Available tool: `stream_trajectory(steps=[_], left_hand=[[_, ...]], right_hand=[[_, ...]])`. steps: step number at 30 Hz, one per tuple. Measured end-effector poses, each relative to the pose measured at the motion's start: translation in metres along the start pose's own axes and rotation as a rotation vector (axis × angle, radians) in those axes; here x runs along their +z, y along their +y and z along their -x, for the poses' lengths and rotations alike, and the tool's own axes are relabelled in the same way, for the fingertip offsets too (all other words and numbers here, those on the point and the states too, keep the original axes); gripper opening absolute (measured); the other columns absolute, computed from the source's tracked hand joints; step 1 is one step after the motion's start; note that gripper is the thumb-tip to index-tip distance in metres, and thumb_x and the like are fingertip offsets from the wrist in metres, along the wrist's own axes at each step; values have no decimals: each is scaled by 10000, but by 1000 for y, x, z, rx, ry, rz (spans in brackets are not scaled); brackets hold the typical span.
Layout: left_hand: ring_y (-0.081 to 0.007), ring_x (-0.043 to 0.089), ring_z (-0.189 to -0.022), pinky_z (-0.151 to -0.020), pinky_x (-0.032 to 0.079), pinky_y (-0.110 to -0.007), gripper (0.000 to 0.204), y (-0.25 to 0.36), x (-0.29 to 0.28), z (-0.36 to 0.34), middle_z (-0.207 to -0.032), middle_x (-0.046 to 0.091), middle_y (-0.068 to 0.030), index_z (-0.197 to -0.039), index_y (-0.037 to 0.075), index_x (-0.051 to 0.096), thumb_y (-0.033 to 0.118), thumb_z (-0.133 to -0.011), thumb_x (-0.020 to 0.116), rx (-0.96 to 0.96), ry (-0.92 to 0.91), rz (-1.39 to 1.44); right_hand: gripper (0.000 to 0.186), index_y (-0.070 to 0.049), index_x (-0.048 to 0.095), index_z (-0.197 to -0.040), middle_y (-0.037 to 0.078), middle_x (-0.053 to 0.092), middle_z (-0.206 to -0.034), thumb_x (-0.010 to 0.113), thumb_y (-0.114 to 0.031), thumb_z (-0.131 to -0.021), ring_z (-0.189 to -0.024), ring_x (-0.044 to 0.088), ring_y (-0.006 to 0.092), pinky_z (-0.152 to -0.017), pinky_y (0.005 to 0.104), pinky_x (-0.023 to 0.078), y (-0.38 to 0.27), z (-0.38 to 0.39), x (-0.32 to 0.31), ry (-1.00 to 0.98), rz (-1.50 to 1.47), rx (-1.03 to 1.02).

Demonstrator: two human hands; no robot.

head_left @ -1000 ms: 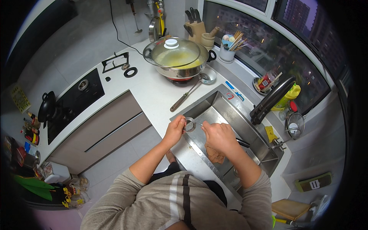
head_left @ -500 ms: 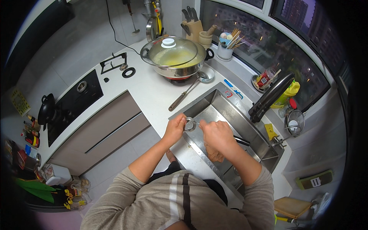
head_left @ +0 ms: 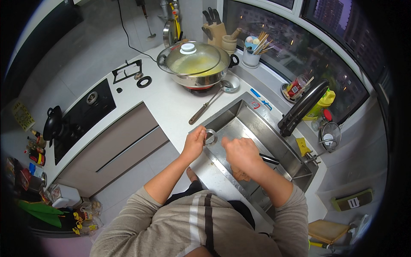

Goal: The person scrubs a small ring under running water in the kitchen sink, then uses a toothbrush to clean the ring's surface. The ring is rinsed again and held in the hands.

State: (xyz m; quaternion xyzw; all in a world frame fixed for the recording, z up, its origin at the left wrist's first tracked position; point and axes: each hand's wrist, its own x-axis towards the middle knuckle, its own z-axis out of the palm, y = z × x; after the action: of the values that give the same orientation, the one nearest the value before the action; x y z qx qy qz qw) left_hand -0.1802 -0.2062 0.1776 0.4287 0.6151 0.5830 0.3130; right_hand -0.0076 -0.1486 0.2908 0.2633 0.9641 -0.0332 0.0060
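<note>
Over the near left edge of the steel sink (head_left: 239, 112), my left hand (head_left: 195, 142) is closed on a small round metal ring (head_left: 211, 137), pinched at its left side. Just right of the ring, my right hand (head_left: 244, 154) is closed in a fist, a little apart from it. A black-handled tool (head_left: 269, 159) sticks out past the right side of that fist; its working end is hidden. Below my right wrist, a brownish-orange cloth (head_left: 240, 174) shows in part against the sink, and I cannot tell what it rests on.
A lidded steel pot (head_left: 201, 79) stands on the far counter, with a ladle (head_left: 209, 104) beside the sink. The dark faucet (head_left: 299, 111) arches over the sink's right side. A gas hob (head_left: 81, 120) and a loose pan support (head_left: 127, 72) are at the left.
The metal ring has tilted slightly and shifted a little up and left in my left hand. My right fist has moved slightly down, widening the gap to the ring.
</note>
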Motion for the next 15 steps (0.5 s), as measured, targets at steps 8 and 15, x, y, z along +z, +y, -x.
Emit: stream_trajectory(steps=[8,15], left_hand=[[-64,386,-512,-478,343,-220,301,8,6,2,-597,417,30,-744,103,444,264,-986,366,-69,18,70],[-56,378,-486,-431,301,-198,311,9,10,1,-590,425,37,-734,136,434,309,-983,368,-174,47,196]], right_hand=[[78,-58,563,-812,168,612,-595,521,-88,-753,-582,640,326,-545,414,510,4,-2,18,134,-8,-11],[88,-58,569,-824,179,615,-605,517,-82,-758,-600,644,330,-561,426,510,2,-4,20,138,-38,34]])
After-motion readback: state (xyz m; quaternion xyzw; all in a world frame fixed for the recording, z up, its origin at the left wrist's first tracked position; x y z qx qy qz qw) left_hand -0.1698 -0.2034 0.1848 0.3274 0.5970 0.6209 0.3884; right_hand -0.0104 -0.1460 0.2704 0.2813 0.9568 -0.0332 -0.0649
